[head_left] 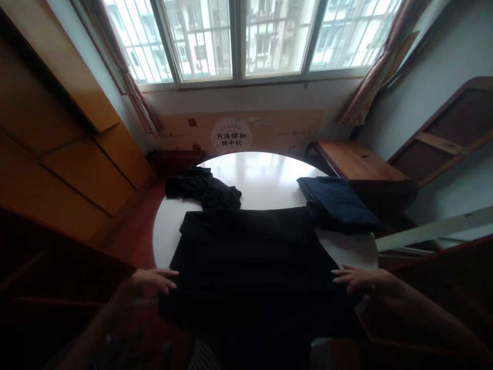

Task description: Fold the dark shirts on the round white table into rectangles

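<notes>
A black garment (246, 257) lies spread over the near part of the round white table (262, 180); its lower part drops toward me into shadow. Whether it is a shirt or trousers I cannot make out. At its left edge is my left hand (150, 285), fingers stretched out and tips touching the cloth. Across from it, my right hand (364, 281) has its fingers spread on the right edge. Behind the garment to the left sits a crumpled black cloth (206, 190). A folded dark blue garment (339, 203) rests at the right, touching the black one.
Wooden cabinets (84, 169) stand along the left. A brown wooden table (358, 159) is at the back right, with a framed panel (442, 133) leaning beside it. Barred windows (239, 41) with curtains fill the far wall, above a printed banner (269, 128).
</notes>
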Tool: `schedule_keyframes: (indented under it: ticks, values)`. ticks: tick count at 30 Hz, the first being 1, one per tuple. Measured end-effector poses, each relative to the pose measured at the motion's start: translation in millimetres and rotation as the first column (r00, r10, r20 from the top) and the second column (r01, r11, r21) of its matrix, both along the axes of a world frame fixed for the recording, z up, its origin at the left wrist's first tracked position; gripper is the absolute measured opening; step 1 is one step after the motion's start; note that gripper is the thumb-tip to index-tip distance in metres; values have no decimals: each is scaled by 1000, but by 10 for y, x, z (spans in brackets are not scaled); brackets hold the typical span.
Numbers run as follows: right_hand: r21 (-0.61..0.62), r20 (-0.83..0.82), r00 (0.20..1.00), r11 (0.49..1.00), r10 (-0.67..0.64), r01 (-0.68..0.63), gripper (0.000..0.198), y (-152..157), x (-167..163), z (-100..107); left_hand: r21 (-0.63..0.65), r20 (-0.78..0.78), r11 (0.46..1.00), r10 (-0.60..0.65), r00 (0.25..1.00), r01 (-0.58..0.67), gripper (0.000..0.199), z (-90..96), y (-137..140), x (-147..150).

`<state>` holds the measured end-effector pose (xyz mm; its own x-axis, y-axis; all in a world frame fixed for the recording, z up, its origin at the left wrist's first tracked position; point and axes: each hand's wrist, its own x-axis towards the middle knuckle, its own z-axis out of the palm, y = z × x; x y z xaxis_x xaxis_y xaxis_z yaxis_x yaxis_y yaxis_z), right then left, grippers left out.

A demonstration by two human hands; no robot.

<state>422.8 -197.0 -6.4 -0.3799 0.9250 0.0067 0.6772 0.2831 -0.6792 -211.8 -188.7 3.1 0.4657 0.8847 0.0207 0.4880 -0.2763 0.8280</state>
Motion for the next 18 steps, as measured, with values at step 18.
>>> schedule_keyframes:
  ticks: [18]
  values:
    - [144, 566, 822, 972, 71, -184, 22, 1917, -938, 866, 16, -137, 956, 291, 947, -291, 52, 157, 1963, 460]
